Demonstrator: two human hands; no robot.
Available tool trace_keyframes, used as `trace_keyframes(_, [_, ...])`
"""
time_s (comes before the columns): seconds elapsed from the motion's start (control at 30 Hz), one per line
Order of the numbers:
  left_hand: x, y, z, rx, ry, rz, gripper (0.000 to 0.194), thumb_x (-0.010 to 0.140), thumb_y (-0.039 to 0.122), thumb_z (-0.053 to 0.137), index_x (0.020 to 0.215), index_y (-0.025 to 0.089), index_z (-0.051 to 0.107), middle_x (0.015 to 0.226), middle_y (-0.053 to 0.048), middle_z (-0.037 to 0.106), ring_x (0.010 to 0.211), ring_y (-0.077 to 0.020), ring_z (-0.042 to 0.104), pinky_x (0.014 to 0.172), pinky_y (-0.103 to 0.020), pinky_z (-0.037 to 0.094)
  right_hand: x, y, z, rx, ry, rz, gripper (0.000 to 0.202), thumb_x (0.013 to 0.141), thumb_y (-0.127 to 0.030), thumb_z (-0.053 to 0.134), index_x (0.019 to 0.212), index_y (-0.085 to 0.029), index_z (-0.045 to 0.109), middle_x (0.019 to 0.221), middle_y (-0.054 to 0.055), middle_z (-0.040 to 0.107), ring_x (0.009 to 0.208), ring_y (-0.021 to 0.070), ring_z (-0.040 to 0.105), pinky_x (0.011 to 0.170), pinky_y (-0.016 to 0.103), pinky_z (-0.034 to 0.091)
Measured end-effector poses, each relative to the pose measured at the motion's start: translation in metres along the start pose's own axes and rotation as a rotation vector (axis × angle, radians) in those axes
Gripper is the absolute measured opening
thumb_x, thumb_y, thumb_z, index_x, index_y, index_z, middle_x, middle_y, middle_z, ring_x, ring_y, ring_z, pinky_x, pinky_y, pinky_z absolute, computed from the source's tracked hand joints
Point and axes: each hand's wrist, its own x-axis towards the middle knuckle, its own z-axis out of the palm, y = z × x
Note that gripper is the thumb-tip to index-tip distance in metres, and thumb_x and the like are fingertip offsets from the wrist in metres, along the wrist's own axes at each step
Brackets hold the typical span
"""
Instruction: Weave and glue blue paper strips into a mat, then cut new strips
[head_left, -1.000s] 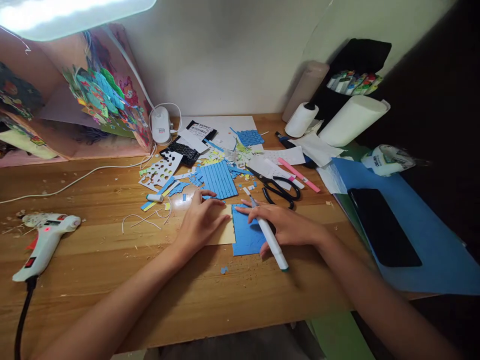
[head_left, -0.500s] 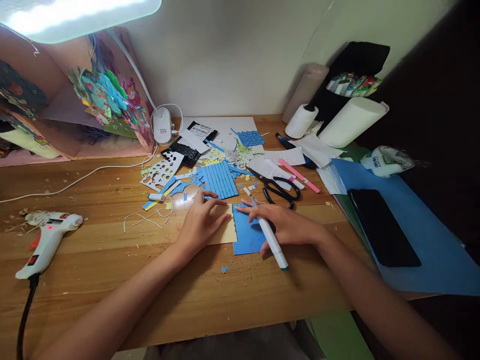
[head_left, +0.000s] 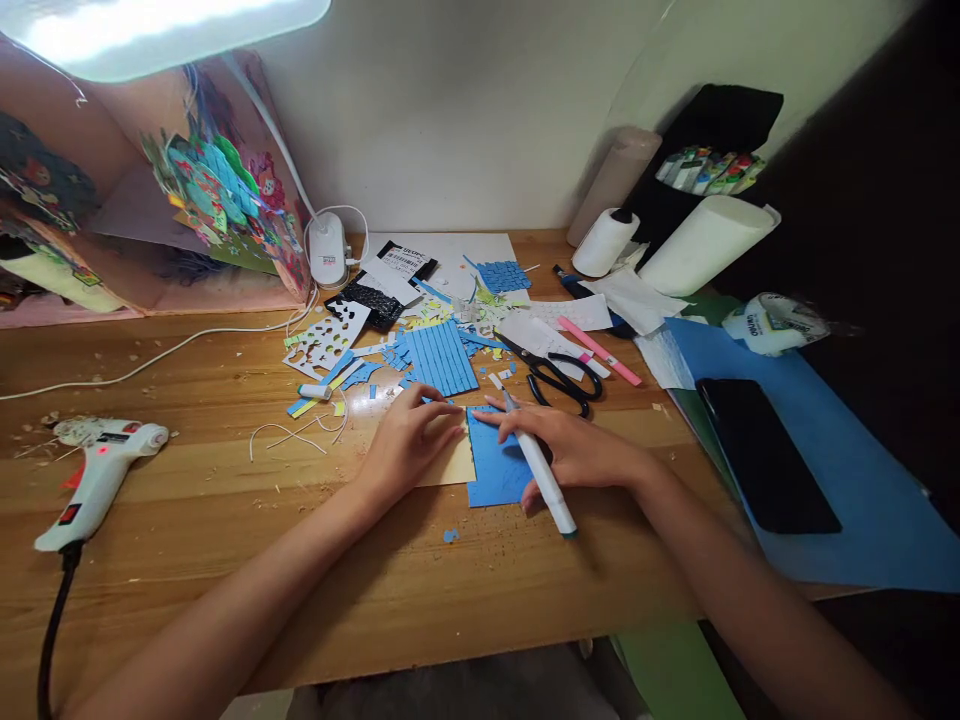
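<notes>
My left hand [head_left: 412,437] rests on a cream sheet [head_left: 457,465], its fingers bent and near the sheet's right edge. Beside that edge lies a blue sheet [head_left: 495,470], the two pieces touching or slightly overlapping. My right hand [head_left: 574,445] holds a white marker [head_left: 544,475] with a teal end, its tip pointing up and left, while the fingertips press on the blue sheet's top. Just above my hands is a blue piece with lines across it [head_left: 441,358]. Black scissors [head_left: 559,380] lie beyond my right hand.
A glue gun [head_left: 105,470] lies at the left with its cord. Paper scraps [head_left: 390,350] are heaped at the back middle, a pink marker [head_left: 600,350] beside them. A black phone [head_left: 765,455] lies on blue paper at the right. A lamp [head_left: 165,35] hangs above the left.
The view has shifted very slightly. Both hands keep nearly the same pose, and the marker stays in my right hand.
</notes>
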Motion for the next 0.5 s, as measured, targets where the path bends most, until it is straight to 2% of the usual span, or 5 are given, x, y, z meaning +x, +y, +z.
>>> trace_keyframes(0.13, [-0.0001, -0.0008, 0.0001, -0.012, 0.001, 0.000, 0.016, 0.080, 0.025, 0.063, 0.095, 0.022, 0.066, 0.093, -0.005, 0.056, 0.087, -0.0172, 0.055, 0.076, -0.035, 0.049, 0.0000, 0.0009, 0.0002, -0.004, -0.007, 0.010, 0.051, 0.058, -0.038, 0.079, 0.100, -0.026, 0.052, 0.130, 0.006, 0.054, 0.118, 0.0264, 0.049, 0.096, 0.039, 0.040])
trace_keyframes(0.37, [-0.0003, -0.0022, 0.0002, -0.029, -0.010, -0.012, 0.016, 0.079, 0.026, 0.064, 0.095, 0.022, 0.066, 0.093, -0.005, 0.055, 0.086, -0.0165, 0.056, 0.076, -0.034, 0.049, 0.0008, 0.0051, 0.0007, 0.008, -0.004, -0.007, 0.052, 0.056, -0.036, 0.080, 0.097, -0.026, 0.051, 0.137, 0.006, 0.048, 0.132, 0.0285, 0.033, 0.102, 0.044, 0.032])
trace_keyframes(0.5, [-0.0001, -0.0022, -0.0008, -0.042, -0.012, -0.009, 0.017, 0.079, 0.025, 0.065, 0.096, 0.022, 0.065, 0.093, -0.004, 0.055, 0.086, -0.0165, 0.056, 0.076, -0.035, 0.049, 0.0003, 0.0045, 0.0006, 0.027, 0.004, -0.013, 0.052, 0.056, -0.033, 0.080, 0.099, -0.026, 0.051, 0.136, 0.006, 0.049, 0.130, 0.0280, 0.036, 0.100, 0.044, 0.034])
